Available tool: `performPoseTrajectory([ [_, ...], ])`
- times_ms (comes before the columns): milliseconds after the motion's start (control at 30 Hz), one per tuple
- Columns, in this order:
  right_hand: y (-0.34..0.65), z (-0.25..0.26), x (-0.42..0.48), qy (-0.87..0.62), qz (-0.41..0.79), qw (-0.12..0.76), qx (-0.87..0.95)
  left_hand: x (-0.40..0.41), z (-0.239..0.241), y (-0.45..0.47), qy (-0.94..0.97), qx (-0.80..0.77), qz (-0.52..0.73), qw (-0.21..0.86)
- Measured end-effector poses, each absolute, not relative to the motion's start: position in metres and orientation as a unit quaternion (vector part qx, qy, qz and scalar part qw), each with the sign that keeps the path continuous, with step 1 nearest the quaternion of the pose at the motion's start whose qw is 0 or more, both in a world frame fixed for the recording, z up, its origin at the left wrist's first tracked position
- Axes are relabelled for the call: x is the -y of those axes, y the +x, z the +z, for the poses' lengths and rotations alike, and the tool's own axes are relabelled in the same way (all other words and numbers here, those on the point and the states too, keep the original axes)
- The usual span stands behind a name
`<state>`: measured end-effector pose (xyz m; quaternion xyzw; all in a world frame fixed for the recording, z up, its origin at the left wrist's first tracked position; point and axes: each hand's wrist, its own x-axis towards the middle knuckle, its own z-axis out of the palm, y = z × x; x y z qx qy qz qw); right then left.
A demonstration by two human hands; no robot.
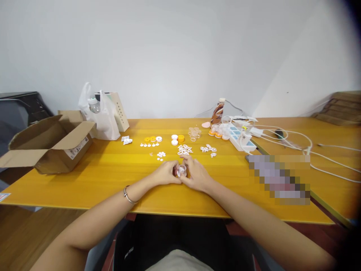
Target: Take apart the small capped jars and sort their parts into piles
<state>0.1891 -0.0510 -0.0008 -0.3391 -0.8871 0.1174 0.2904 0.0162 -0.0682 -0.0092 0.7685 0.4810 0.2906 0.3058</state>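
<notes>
While the left hand (169,173) and right hand (197,176) are holding a small clear cup (182,171) between them, it is looking only partly made. Just past the fingers, flat white pieces (184,150) are lying loose. Farther out, round lids (181,138) are waiting, unused. Off to the right hand's far side, orange-bottomed cups (218,134) are sitting together, looking done.

The head camera looks forward and down across the yellow table (180,203).
</notes>
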Motion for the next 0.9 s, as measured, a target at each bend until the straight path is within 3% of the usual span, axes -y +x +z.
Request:
performPoseTrajectory([
  [100, 0.1904, -0.0001, 0.0521, -0.313, 0.086, 0.335, 0.884, 0.0675, -0.0102, 0.0159, 0.770, -0.484, 0.292, 0.296],
  [767, 0.1894, 0.0060, 0.0584, -0.359, 0.084, 0.255, 0.894, 0.0671, -0.0113, 0.0158, 0.761, -0.476, 0.303, 0.318],
  [900, 0.1894, 0.0073, 0.0589, -0.341, 0.080, 0.271, 0.897, 0.0666, -0.0114, 0.0154, 0.763, -0.476, 0.302, 0.316],
])
